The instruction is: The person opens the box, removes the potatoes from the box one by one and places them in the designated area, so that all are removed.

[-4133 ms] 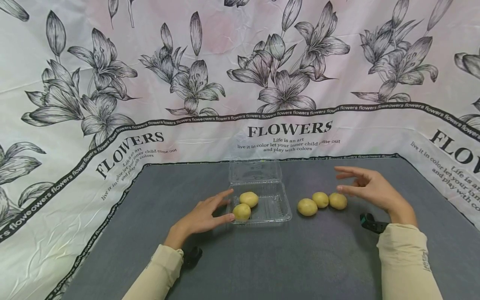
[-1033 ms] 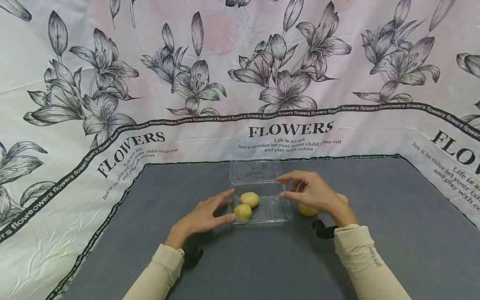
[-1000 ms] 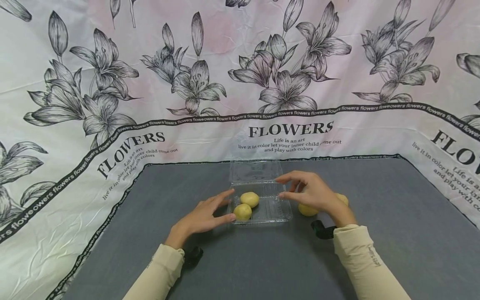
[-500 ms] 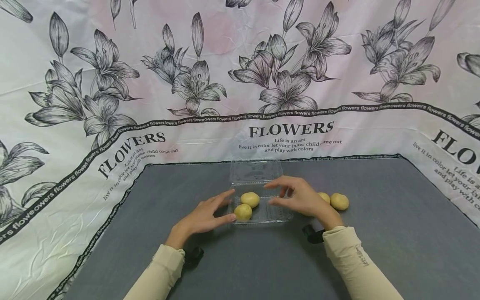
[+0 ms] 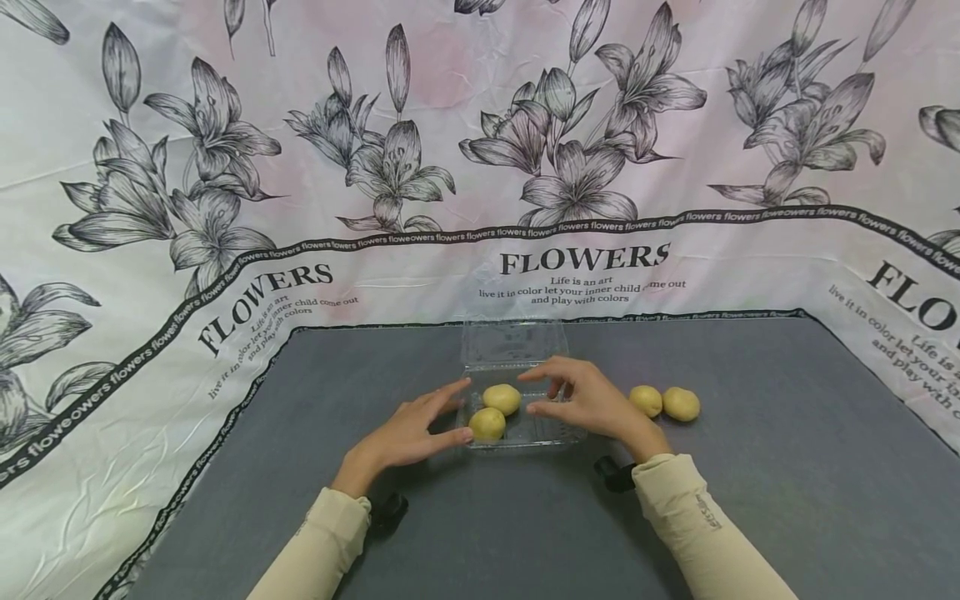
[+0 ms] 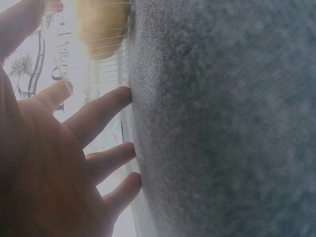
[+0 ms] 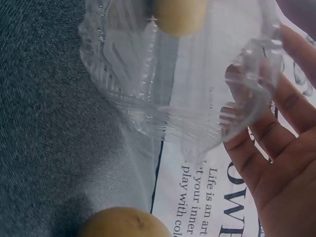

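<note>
A clear plastic clamshell box [image 5: 525, 444] sits on the grey table, its lid [image 5: 513, 342] raised at the back. Two potatoes lie on its left side, a rear potato [image 5: 502, 400] and a front potato [image 5: 487, 424]. At the box's left edge is my left hand [image 5: 401, 433], fingers spread, thumb tip near the front potato. My right hand [image 5: 585, 400] reaches over the right part of the box, fingers loosely bent and holding nothing. The right wrist view has its fingers [image 7: 269, 131] along the clear plastic, some seen through it.
Right of the right hand, two more potatoes, a left one [image 5: 646, 402] and a right one [image 5: 681, 404], lie side by side on the table [image 5: 487, 525]. A flower-printed cloth [image 5: 420, 275] rises behind and along both sides.
My right hand has moved left, from beside the loose potatoes to over the box. One of the three loose potatoes is now hidden behind that hand and wrist. My left hand stays put.
</note>
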{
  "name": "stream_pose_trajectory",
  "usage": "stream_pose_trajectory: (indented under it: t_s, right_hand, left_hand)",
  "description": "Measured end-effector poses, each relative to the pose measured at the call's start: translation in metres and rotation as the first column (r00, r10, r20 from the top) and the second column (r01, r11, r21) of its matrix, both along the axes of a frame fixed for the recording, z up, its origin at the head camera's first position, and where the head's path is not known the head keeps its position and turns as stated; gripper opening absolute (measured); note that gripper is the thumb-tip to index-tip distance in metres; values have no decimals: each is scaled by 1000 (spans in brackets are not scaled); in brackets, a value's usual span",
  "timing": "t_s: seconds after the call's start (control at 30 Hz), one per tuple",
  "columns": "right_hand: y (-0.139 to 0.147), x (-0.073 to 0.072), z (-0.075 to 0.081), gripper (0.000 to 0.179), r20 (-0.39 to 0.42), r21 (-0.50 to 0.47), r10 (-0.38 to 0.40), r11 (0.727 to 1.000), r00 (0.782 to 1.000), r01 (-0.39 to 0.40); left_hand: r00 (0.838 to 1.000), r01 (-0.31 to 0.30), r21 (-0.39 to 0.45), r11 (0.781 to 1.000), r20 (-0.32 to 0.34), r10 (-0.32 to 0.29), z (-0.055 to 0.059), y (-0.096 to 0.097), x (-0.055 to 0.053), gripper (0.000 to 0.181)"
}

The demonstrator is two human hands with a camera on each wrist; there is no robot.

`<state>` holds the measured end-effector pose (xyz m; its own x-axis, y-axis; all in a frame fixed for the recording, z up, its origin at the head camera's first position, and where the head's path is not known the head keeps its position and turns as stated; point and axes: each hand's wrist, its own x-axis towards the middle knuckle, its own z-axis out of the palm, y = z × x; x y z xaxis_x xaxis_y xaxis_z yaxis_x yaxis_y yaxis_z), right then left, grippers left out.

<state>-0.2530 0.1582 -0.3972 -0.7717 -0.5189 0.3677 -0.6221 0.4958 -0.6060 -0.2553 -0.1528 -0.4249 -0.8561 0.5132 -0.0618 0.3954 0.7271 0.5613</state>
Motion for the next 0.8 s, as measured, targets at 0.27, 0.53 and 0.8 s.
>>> stream_pose_trajectory:
  t_s: [0.27, 0.53, 0.8]
  right_hand:
    - [-6, -4, 0, 44, 38, 20, 13, 1000, 999, -14]
    - [-11, -12, -3, 47, 78, 41, 30, 999, 997, -33]
    - [-15, -19, -4, 50, 149, 40, 49, 998, 988, -56]
  left_hand:
    - [1000, 0, 3, 1000, -6, 0, 0, 1, 0, 80]
    - [1000, 0, 5, 1000, 4, 0, 0, 0, 0, 81]
    - [1000, 0, 1, 1000, 9, 0, 0, 0, 0, 80]
